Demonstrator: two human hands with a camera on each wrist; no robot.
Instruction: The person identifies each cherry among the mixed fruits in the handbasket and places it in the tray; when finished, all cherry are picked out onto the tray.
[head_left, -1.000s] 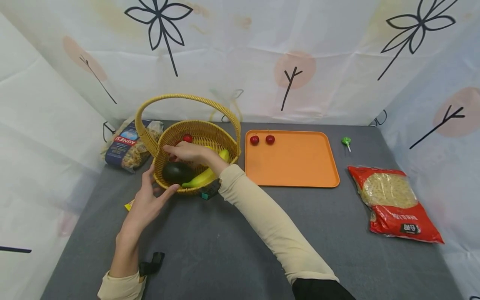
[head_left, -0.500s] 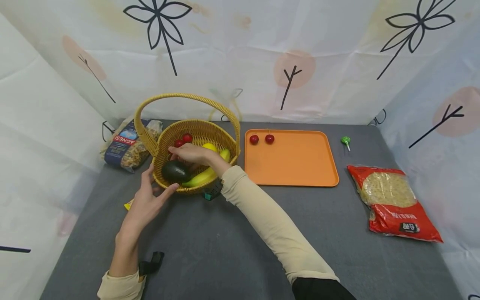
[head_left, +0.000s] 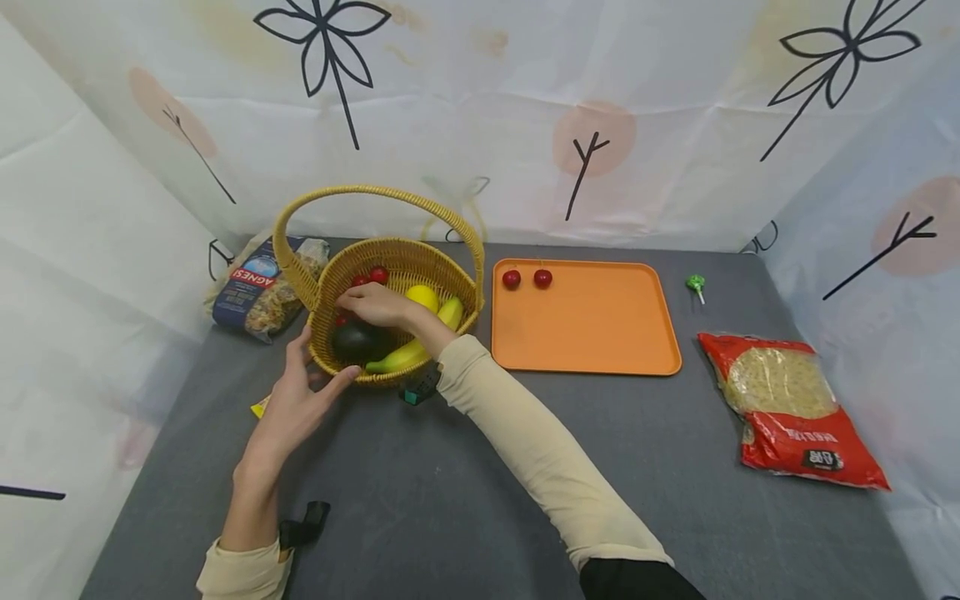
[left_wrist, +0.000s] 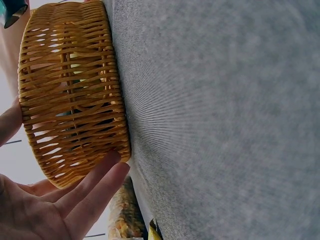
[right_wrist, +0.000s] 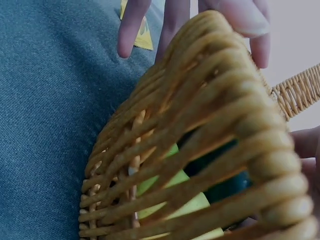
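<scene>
A yellow wicker basket [head_left: 390,250] with a tall handle stands at the back left of the grey table. My left hand [head_left: 292,412] grips its near left side, thumb at the rim and fingers against the outer weave [left_wrist: 75,100]. My right hand [head_left: 378,305] reaches inside, its fingertips pointing down and mostly hidden. A bit of red [head_left: 341,320] shows just under those fingers; whether they pinch it I cannot tell. Beside the hand lie a dark avocado [head_left: 360,343], a banana [head_left: 401,357] and a yellow lemon-like fruit [head_left: 423,297]. Two cherries [head_left: 378,275] sit behind it.
To the basket's right is an orange tray [head_left: 585,325] bearing two cherries [head_left: 542,278]. A green lollipop [head_left: 696,285] and a red pasta bag [head_left: 795,408] lie farther right. An Agnesi pasta bag [head_left: 262,287] is left of the basket; a yellow packet [head_left: 259,407] lies near my left wrist.
My right hand has shifted slightly within the basket, uncovering two cherries and the yellow fruit. The avocado has moved a little to the right since half a second ago. My left hand stays put.
</scene>
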